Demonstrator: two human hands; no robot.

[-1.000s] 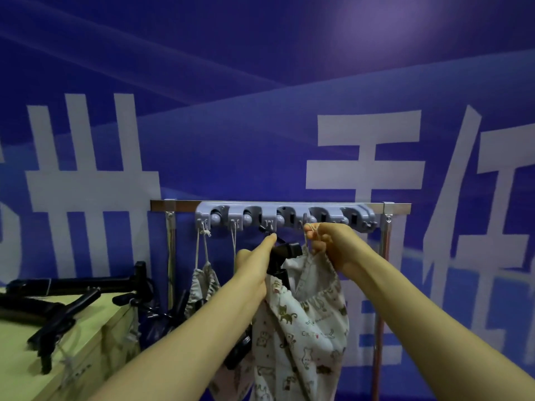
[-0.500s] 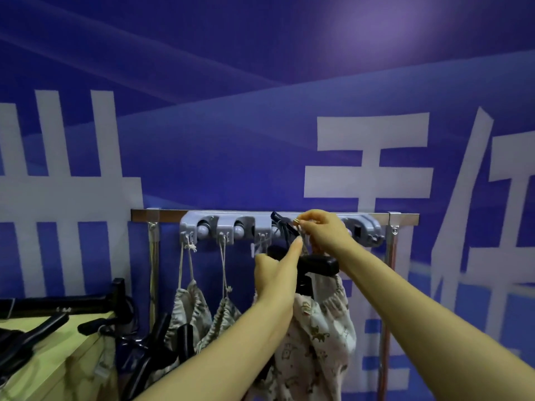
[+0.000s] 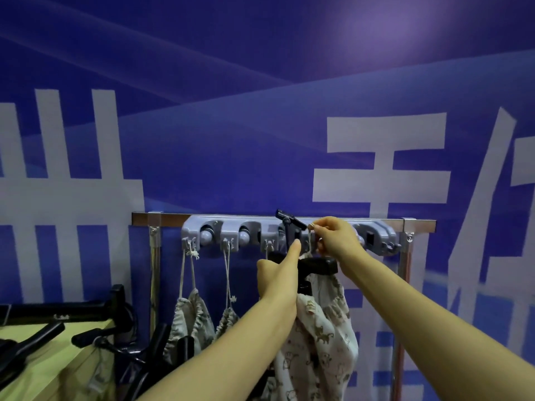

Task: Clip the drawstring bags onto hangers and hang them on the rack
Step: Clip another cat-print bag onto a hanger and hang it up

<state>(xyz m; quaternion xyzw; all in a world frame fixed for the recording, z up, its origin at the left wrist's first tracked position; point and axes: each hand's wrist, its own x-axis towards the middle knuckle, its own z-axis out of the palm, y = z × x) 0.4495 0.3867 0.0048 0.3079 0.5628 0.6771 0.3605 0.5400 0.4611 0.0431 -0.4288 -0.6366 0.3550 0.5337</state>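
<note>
1. Here, the rack (image 3: 162, 220) spans the blue wall, with its grey holder strip (image 3: 289, 235) mounted along the bar; I'd aim for a free slot near the middle.
2. Two bags (image 3: 191, 319) hang by their strings from the left hooks, well clear of my work.
3. The printed bag (image 3: 318, 337) hangs under the black hanger (image 3: 315, 266), just below the strip, not yet seated.
4. My left hand (image 3: 279, 277) has its grip closed round the hanger, thumb up; I'd keep it level and lift steadily.
5. My right hand (image 3: 337, 238) pinches the string (image 3: 310, 244) beside the hanger's top clip (image 3: 291, 222); I'd keep that string out of the slot so nothing snags.
</note>
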